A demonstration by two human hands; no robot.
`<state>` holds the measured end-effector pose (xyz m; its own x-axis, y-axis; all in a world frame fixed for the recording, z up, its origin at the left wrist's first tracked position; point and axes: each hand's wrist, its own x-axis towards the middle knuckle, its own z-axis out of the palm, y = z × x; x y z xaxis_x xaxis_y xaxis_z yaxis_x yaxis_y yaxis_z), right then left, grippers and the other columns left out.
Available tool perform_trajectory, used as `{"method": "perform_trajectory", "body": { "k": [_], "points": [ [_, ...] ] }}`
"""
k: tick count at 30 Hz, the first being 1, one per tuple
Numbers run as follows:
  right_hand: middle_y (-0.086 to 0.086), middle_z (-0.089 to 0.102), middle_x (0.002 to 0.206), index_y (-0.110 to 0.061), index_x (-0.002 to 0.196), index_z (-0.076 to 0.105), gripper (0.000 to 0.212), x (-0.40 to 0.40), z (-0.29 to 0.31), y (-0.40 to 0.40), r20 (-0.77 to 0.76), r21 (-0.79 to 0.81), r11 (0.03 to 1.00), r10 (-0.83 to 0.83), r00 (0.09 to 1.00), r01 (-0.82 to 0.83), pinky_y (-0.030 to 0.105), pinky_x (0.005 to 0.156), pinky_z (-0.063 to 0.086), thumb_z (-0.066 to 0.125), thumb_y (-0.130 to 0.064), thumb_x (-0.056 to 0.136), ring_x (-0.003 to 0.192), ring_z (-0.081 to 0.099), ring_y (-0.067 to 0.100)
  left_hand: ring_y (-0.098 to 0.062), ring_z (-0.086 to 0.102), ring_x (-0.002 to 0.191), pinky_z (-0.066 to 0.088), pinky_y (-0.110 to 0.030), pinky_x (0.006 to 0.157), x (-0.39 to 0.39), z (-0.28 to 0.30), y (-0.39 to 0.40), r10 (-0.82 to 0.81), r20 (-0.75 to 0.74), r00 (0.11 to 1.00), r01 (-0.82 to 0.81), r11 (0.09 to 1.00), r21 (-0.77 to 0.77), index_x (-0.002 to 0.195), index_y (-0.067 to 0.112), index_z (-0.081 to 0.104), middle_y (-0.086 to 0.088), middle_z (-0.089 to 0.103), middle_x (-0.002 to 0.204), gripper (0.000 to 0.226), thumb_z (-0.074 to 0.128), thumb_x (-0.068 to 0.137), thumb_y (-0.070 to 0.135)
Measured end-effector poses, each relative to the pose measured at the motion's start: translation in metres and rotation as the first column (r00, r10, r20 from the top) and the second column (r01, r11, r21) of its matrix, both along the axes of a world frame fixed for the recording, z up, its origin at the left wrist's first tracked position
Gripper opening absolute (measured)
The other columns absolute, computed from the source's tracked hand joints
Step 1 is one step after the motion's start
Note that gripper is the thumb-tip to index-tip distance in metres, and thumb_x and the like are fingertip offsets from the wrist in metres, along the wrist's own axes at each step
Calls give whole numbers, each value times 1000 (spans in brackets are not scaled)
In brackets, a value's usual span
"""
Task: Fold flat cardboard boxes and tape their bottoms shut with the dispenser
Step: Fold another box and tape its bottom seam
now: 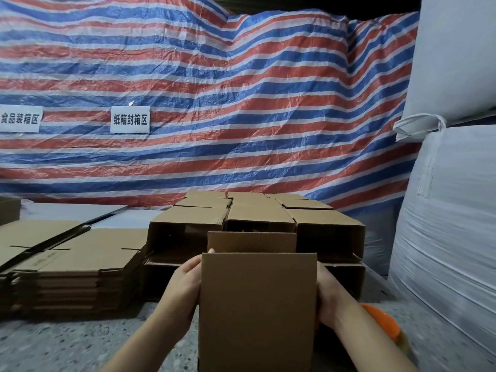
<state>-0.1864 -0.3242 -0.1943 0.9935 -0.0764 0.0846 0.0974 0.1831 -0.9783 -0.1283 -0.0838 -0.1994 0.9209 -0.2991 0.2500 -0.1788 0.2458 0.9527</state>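
A plain brown cardboard box, already opened into shape, stands upright at the near centre of the speckled grey floor, one flap raised on its far side. The left hand presses flat against its left wall; the right hand grips the right wall, fingers hidden behind the card. The folding step looks under way. Next the flaps likely need closing, then the orange tape dispenser, just right of the right wrist, must be picked up. Directly beyond stand assembled brown boxes, a stack of flat cardboard blanks lies left, white bulk sacks crowd the right, and a striped tarpaulin hangs behind.
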Motion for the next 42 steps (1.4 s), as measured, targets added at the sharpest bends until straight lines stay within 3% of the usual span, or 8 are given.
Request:
{"method": "perform_trajectory", "body": {
  "k": [4,10,14,21,27,34,38,42],
  "points": [
    [4,65,68,-18,62,73,34,0,-3,3,-11,39,999,-32,999,32,28,59,54,56,-46,71,60,64,16,-32,70,80,53,-47,82,-1,-2,-4,88,46,995,-91,994,54,80,32,79,-12,75,85,52,42,79,68],
    [4,63,65,-16,60,70,48,3,-8,1,-34,103,991,-83,996,86,27,51,54,48,-40,96,54,61,15,-30,64,115,47,-52,100,9,-2,21,-265,159,951,231,951,207,133,23,59,-9,68,124,105,44,58,96],
    [1,60,57,-18,53,67,55,3,-8,0,-30,89,993,-73,997,76,26,48,52,44,-37,99,49,59,13,-11,69,103,51,-39,93,6,2,18,-188,179,966,140,958,251,100,51,72,11,74,108,61,58,56,91],
    [18,76,93,-10,88,83,60,1,-5,1,-121,153,983,-88,989,106,33,61,58,46,-56,98,78,75,30,-23,62,81,48,-35,66,6,-2,5,28,105,994,-42,991,127,89,31,71,-5,69,97,6,67,86,34],
    [22,72,112,-12,118,72,55,-7,-3,0,14,80,997,-3,1000,1,35,69,60,65,-56,85,93,74,32,-29,61,103,52,-46,82,9,-4,4,50,73,996,-55,997,63,113,30,53,-2,59,118,30,69,90,22],
    [6,70,126,-38,140,47,60,-9,7,-6,115,-45,999,18,993,-13,37,83,58,70,-27,86,111,70,29,2,48,121,44,-25,93,13,1,4,-14,171,985,4,998,62,138,47,35,26,47,134,67,63,93,6],
    [5,69,125,-31,130,60,46,-8,9,-10,152,-34,999,-12,988,17,35,79,59,69,-18,86,106,71,28,1,56,111,45,-19,81,11,7,8,16,219,976,-39,994,101,142,46,37,19,54,130,69,67,91,9],
    [9,70,122,-7,102,66,27,-7,-3,-10,125,46,997,-68,990,63,40,77,59,67,-26,83,96,70,28,-14,67,96,53,-20,61,4,4,10,104,245,964,-139,981,133,112,50,66,14,70,104,37,68,91,20]
  ]
}}
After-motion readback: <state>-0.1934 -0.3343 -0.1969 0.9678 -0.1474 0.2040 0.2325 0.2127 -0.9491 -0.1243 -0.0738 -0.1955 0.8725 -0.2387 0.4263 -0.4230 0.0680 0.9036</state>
